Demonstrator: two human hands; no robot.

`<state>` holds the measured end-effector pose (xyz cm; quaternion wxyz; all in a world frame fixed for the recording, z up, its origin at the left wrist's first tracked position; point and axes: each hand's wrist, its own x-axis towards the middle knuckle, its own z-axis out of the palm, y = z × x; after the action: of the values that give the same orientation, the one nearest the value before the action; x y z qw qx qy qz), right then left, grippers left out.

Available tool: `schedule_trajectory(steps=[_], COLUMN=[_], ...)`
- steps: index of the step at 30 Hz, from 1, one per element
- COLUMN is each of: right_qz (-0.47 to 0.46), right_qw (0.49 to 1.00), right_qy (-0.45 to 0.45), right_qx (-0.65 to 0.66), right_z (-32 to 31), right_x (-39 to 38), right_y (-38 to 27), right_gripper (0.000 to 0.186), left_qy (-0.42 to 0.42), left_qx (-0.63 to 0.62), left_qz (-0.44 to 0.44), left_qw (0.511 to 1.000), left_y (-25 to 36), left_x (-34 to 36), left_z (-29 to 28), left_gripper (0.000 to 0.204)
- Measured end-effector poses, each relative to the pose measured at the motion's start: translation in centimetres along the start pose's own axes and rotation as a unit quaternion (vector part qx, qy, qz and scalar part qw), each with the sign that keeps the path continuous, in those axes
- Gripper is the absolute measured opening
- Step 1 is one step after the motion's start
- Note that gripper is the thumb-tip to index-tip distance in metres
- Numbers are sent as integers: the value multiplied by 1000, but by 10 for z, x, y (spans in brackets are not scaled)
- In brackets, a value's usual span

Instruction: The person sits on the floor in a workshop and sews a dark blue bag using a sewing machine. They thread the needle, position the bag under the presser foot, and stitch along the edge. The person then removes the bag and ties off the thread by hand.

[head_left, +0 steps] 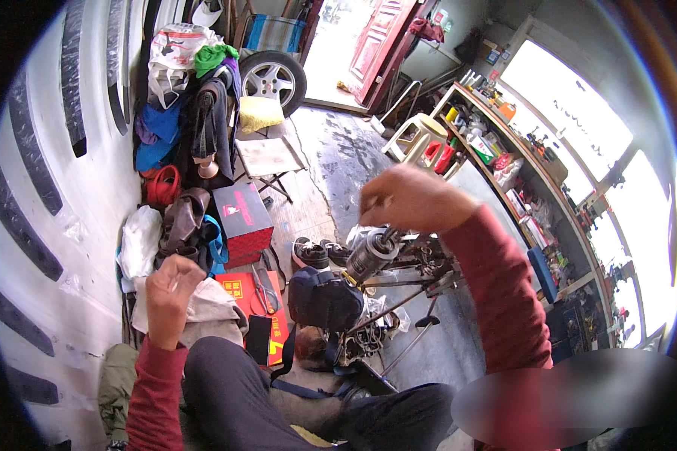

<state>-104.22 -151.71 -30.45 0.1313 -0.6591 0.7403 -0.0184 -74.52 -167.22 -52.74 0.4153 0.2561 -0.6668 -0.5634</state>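
Observation:
Both of my hands are raised and wide apart above my lap. My left hand (173, 295) is closed, its fingertips pinched together over a pale cloth (212, 310); whatever they hold is too small to make out. Higher up, my right hand (417, 199) is curled closed above a metal machine with a grey cylinder (372, 255), and its grip is also unclear. A dark blue fabric bag (322, 297) rests against the machine between my hands, its strap (308, 388) trailing toward my legs. Scissors (264, 292) and a black phone (259, 338) lie on a red printed sheet (237, 292).
Dark shoes (310, 254) stand behind the bag, beside a black-and-red box (244, 218). Farther off are a folding stool (271, 156), a car wheel (272, 84) and a plastic stool (421, 134). A cluttered shelf (504, 188) runs along the right; bags and clothes line the left.

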Motion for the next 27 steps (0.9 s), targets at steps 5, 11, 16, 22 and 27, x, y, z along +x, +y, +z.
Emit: schedule_trajectory(steps=[5,11,16,22,27], right_qz=[36,82,79,101,143], right_qw=[954,897,882,898,897], right_qy=[229,407,447,423,416], right_qx=[189,148,122,64,48], right_z=[-53,-85,-84,-79,-77], right_x=[-44,-76,-96,-102,-99], right_y=[21,14,27,26,23], right_gripper=[16,22,24,23,25], left_qy=[-111,-230,-253,-253,-224], left_qx=[-54,-214,-249,-247,-247], left_qz=[28,152,123,119,141], left_qw=[992,937,927,928,932], left_y=[28,76,83,72,68], left_x=[57,100,106,109,112], left_z=[63,193,234,249,253], left_gripper=[14,9,9,8,8])
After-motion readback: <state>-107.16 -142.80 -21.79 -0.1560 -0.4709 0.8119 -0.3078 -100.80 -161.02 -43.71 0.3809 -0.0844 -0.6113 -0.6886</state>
